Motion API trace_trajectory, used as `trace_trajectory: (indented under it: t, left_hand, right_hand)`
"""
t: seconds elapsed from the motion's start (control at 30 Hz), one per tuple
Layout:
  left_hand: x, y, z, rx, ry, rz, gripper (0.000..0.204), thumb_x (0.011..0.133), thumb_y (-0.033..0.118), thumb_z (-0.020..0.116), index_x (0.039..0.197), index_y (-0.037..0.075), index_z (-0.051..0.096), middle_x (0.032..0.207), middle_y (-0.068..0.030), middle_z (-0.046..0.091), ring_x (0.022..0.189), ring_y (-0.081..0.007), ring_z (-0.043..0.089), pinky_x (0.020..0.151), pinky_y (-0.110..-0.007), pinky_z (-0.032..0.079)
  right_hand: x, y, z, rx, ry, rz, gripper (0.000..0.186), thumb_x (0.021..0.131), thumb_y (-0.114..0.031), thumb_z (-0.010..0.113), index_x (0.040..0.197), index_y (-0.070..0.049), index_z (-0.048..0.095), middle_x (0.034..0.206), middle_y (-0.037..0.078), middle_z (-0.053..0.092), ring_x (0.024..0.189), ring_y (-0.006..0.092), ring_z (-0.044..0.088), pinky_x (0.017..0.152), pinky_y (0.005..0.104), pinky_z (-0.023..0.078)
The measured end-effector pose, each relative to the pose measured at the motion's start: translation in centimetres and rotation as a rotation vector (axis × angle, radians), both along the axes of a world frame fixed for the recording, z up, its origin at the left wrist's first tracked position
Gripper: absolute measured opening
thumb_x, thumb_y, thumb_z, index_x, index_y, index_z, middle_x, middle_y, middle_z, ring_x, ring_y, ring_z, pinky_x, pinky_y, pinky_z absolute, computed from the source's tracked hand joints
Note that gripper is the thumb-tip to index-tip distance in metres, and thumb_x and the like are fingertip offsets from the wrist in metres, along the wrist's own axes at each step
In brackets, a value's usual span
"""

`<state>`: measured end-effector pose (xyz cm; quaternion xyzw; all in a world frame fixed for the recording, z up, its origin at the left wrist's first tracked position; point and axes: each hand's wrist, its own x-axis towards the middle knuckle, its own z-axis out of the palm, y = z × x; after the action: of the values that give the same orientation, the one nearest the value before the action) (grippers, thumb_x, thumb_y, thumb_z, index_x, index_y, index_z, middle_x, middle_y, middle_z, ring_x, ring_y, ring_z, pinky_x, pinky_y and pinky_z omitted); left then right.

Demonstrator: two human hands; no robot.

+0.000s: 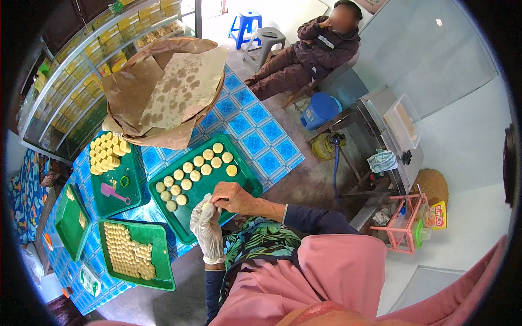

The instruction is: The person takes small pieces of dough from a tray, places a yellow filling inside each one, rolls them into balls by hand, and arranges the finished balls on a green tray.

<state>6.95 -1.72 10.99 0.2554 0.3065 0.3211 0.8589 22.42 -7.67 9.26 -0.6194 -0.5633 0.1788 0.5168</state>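
My left hand point(206, 233), in a thin white glove, is closed round a pale lump of dough point(207, 208), mostly hidden by the fingers. Bare and pinched together, my right hand point(232, 196) works at the same lump from the right. Both hands are over the near edge of a green tray point(242, 187). Flat round dough pieces stand in rows on it, with a yellower round point(232, 170) apart at the right. Left of it, another green tray point(163, 274) carries many small dough balls point(128, 252).
A third tray point(106, 187) holds stacked yellow rounds point(109, 149), a pink scoop point(115, 194) and a green ring point(124, 181). Behind is a paper-lined basket point(179, 87). A narrow green tray point(70, 233) lies far left. A person point(321, 49) sits beyond the table.
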Motion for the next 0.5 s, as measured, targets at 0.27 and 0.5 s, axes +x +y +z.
trace_trajectory:
  t: [0.27,0.5]
  left_hand:
    - [-0.4,-0.7,-1.2,0.185,0.105,0.094,0.027,0.098,0.009,0.071,0.121,-0.003,0.066,0.114,-0.01,0.071,0.101,-0.0166,0.069,0.088,-0.029,0.057]
    - [-1.0,1.5,0.0,-0.071,-0.14,0.126,0.064,0.099,0.021,0.072,0.15,-0.005,0.044,0.14,-0.0198,0.058,0.131,-0.0332,0.058,0.116,-0.045,0.046]
  right_hand:
    - [-0.7,-0.5,0.9,-0.304,0.446,-0.036,0.008,0.082,-0.001,0.077,0.089,0.001,0.074,0.082,0.005,0.073,0.067,0.0149,0.064,0.062,0.0317,0.051]
    - [0.6,-0.2,2.3,-0.185,1.184,0.076,0.012,0.095,-0.008,0.071,0.096,0.004,0.068,0.09,0.014,0.072,0.072,0.0174,0.065,0.062,0.031,0.052]
